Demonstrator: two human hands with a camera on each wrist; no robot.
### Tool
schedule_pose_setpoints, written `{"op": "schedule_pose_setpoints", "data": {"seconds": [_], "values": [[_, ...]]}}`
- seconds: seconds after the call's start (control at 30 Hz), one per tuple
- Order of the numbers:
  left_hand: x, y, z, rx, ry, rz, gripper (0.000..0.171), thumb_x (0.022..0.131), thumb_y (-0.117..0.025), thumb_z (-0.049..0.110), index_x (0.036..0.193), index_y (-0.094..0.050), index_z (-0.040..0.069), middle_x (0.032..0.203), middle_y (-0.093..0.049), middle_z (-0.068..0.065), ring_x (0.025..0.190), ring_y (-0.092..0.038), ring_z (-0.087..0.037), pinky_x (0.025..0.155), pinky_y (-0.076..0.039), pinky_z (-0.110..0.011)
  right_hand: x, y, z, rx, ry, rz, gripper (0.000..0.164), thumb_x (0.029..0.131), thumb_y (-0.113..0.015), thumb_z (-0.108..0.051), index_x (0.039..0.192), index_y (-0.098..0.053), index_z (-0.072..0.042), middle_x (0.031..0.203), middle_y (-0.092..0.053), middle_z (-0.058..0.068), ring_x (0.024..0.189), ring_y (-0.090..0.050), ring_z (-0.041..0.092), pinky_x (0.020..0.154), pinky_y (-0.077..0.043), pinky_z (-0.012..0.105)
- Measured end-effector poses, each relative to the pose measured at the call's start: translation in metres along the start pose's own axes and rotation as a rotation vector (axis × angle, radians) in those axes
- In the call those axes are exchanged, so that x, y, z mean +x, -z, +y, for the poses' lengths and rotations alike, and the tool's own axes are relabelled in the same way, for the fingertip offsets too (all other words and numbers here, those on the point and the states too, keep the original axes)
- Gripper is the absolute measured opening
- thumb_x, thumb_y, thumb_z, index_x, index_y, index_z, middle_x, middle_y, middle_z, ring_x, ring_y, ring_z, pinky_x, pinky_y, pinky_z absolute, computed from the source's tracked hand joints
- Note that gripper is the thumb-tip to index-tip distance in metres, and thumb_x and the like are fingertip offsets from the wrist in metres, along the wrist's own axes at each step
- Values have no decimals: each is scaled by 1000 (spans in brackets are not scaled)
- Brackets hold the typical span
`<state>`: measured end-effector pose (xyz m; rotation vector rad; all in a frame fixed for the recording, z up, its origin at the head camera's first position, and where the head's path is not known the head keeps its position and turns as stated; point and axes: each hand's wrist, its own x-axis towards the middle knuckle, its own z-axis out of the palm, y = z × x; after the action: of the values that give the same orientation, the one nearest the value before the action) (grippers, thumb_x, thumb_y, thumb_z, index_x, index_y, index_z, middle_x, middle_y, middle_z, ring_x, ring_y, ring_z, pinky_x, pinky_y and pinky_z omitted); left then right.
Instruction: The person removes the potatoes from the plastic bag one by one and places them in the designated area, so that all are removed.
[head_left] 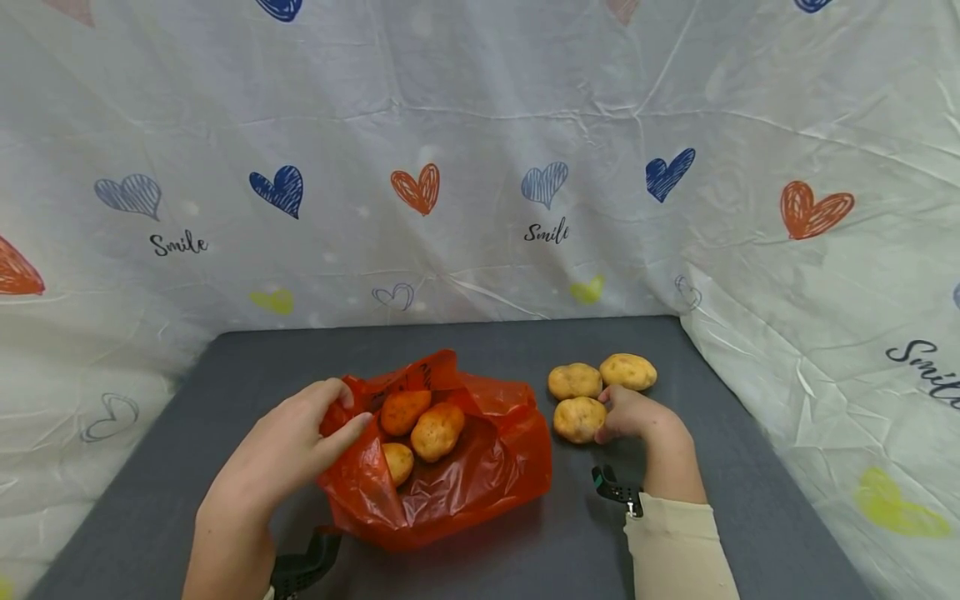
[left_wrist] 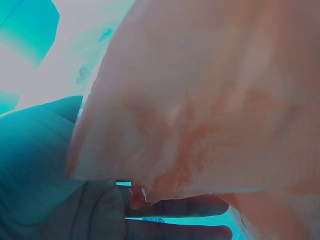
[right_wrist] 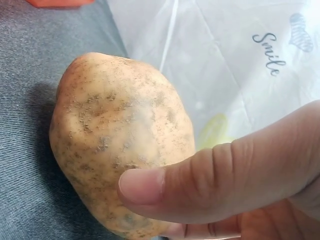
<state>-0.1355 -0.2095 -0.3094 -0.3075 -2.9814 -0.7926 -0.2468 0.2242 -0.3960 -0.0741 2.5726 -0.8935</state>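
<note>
Head view shows a red bag [head_left: 517, 475] lying open on a dark surface [head_left: 270, 362], with three potatoes [head_left: 437, 432] inside it. The left hand [head_left: 288, 433] holds the bag's edge on its left side, with the red plastic between the thumb and fingers. To the right of the bag, the right hand [head_left: 636, 414] grips the near potato [head_left: 579, 419], and its thumb and fingers are clamped on that potato's side. Two more potatoes [head_left: 628, 372] sit just behind it, side by side. Behind everything hangs a white sheet [head_left: 480, 83] with hearts and the word "Smile" on it.
</note>
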Motion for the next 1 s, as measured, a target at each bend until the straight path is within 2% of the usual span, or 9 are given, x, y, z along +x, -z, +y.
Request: {"op": "schedule_pose_setpoints", "data": {"seconds": [0.1,0.23,0.33,0.4,0.57,0.73,0.83,1.0], "values": [[0,0,0,3,1,2,35,96,-71,45,101,-55,15,83,-52,0,73,-51,-17,61,-42,-35,-4,2,-3,-8,7,14,68,78,-84,-6,134,-48,8,111,-59,16,100,-53,31,88,-45,49],[-1,1,0,8,-1,6,34,96,-71,45,100,-55,15,83,-52,0,73,-51,-17,61,-42,-35,-15,7,-11,5,18,47,76,79,-86,-10,140,-44,9,126,-57,24,108,-53,35,91,-46,54],[-1,1,0,2,-5,7,34,97,-71,45,99,-55,15,82,-51,0,72,-51,-17,60,-42,-35,-27,11,-20,-7,70,80,76,83,-85,-12,143,-43,9,138,-50,32,119,-53,42,94,-46,56],[-2,1,0,-1,-3,8,34,97,-71,45,97,-55,15,81,-51,-1,71,-51,-17,59,-43,-35,-35,13,-27,-25,132,112,69,87,-82,-13,140,-44,9,139,-49,33,122,-52,45,94,-46,56],[-2,1,1,6,-13,22,31,97,-72,41,93,-54,17,75,-48,0,66,-50,-16,57,-41,-33,-57,15,-47,-63,323,278,45,96,-71,-17,133,-53,3,134,-55,25,123,-54,42,96,-46,57],[-2,0,4,15,-69,55,31,98,-70,42,91,-53,17,73,-43,1,63,-45,-14,57,-37,-33,-72,3,-72,-30,546,500,31,97,-69,-11,126,-62,-3,125,-63,12,114,-60,32,96,-49,52],[-2,0,5,20,-90,71,30,98,-71,41,91,-53,17,74,-42,1,63,-44,-14,57,-36,-32,-79,-11,-91,14,732,592,28,94,-71,-5,121,-65,-5,117,-66,6,108,-62,25,93,-51,47],[-4,0,7,17,-117,82,28,98,-72,38,91,-54,18,74,-43,3,64,-45,-12,58,-38,-31,-86,-38,-120,87,1060,650,28,92,-70,-1,119,-66,-7,115,-65,3,105,-62,19,91,-52,35]]}}
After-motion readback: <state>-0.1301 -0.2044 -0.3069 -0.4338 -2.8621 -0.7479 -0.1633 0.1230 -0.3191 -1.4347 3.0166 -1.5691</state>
